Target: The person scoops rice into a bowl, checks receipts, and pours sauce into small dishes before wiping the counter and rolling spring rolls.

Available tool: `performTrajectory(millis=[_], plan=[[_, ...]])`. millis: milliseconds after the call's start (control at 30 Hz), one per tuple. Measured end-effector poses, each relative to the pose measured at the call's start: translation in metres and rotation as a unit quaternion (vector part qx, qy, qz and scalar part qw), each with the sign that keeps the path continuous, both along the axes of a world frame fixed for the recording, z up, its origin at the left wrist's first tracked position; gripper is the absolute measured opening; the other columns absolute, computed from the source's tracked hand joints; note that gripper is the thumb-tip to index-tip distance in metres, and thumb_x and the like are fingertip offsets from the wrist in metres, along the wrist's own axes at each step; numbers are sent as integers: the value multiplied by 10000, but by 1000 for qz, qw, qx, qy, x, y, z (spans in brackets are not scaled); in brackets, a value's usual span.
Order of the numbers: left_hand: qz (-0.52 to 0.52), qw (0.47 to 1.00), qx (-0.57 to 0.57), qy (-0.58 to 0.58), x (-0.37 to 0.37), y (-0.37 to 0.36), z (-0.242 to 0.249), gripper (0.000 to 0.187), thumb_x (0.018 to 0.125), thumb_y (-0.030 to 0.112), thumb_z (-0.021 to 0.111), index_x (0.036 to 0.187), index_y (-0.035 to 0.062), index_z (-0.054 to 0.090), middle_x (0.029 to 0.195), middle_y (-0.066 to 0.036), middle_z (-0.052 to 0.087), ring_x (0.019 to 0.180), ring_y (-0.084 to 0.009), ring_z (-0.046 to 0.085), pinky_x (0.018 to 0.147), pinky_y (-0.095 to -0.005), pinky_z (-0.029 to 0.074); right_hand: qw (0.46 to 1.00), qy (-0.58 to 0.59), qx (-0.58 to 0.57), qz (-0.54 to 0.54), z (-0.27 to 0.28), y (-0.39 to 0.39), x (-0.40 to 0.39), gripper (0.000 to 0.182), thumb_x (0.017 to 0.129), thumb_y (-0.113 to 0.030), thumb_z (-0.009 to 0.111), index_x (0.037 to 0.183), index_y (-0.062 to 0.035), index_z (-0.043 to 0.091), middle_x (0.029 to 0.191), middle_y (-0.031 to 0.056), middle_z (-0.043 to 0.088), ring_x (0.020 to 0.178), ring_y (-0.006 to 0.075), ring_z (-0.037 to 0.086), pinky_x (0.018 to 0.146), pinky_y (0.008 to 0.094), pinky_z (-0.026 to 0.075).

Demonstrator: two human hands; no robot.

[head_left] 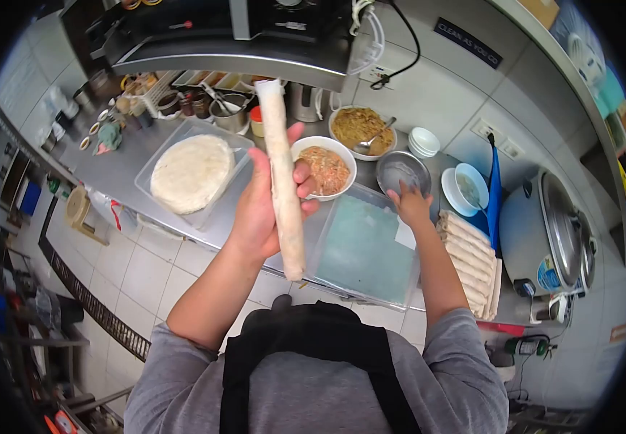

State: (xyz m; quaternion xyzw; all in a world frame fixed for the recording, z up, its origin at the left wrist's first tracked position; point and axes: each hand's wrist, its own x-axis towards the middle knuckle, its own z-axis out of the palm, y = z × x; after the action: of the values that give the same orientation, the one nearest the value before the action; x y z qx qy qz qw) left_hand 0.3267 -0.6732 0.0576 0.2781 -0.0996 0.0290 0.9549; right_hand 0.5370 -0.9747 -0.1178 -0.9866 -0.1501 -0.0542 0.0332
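My left hand [259,206] holds up a long, pale uncooked spring roll [284,188], nearly upright, with thumb and fingers around its middle. My right hand [412,205] reaches over the near rim of a metal bowl [423,172] that holds something whitish and wet. Its fingers look apart, with the tips inside the bowl. Below the left of that hand lies a pale green board [363,246], with a small white piece at its right edge. Several finished rolls [465,264] are stacked right of my forearm. A bowl of pinkish minced filling [326,170] stands behind the board.
Round wrappers [191,173] lie stacked in a plastic tub at the left. Brown filling with a spoon fills another bowl [362,130] at the back. White bowls [465,192] and a large lidded pot [544,224] stand right. A dark appliance [226,36] overhangs the back of the counter.
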Motion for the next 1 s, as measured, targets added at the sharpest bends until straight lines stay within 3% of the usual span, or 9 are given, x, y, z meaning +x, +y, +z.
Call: performTrajectory(millis=[167,367,467,533,600,667,867,900,1000], plan=[[-149,981,-124,-28,6,3,-8,688,1009,623,320,1539,185,286,901,31,454,718,-92,429,640,-257,389,949,150,267,-82,18,-10,15,691,996,-616,353,1468,-118,433,1150,103,712,1265,264,553,1071,646,231],[-174,980,-90,-43,14,-9,-2,667,1013,628,297,1534,211,294,961,16,452,728,-100,422,645,-261,409,999,43,3,15,-6,-4,0,647,1016,-583,319,1456,-126,446,1184,74,704,1233,273,571,1111,598,197],[-160,984,-73,-34,13,-15,-1,571,1041,559,334,1519,249,291,984,10,456,740,-102,437,642,-261,412,962,119,238,-63,33,0,-2,690,1020,-602,279,1456,-92,438,1340,113,619,1339,268,485,1137,606,146],[-52,993,103,27,10,-22,3,476,1066,434,371,1507,278,282,1016,3,469,762,-110,457,642,-267,420,601,228,761,-84,61,8,-20,747,1020,-634,231,1431,-51,453,1426,44,558,1370,195,420,1101,506,243],[-90,995,44,23,14,-24,1,471,1064,383,385,1510,280,276,1032,1,480,773,-115,465,651,-272,427,426,285,859,9,105,23,-54,750,1022,-633,213,1481,-65,381,1454,40,531,1382,195,396,1113,446,245],[-128,992,-13,19,19,-27,-1,472,1061,331,399,1513,281,271,1048,-1,490,784,-121,472,659,-277,433,389,346,841,149,139,40,-92,713,1034,-605,208,1509,-94,353,1453,15,534,1407,184,375,1122,445,262],[-152,987,3,49,23,-42,6,498,1069,393,366,1534,252,259,1068,-11,534,837,-141,519,706,-303,463,828,-17,396,396,189,82,-175,766,972,-691,241,1466,-145,451,1344,-1,617,1411,217,391,1126,480,184],[-140,987,21,83,21,-46,13,519,1064,453,342,1533,244,271,1077,-14,547,855,-146,532,722,-306,472,870,-161,155,440,191,77,-173,756,954,-699,282,1480,-179,438,1331,-5,616,1412,211,392,1111,508,177],[-210,977,-4,43,28,-44,1,593,1041,569,299,1533,239,292,1091,-19,565,882,-152,549,753,-303,484,871,-241,104,415,201,68,-153,764,923,-726,285,1412,-192,527,1279,-56,643,1394,219,412,1094,552,144]])
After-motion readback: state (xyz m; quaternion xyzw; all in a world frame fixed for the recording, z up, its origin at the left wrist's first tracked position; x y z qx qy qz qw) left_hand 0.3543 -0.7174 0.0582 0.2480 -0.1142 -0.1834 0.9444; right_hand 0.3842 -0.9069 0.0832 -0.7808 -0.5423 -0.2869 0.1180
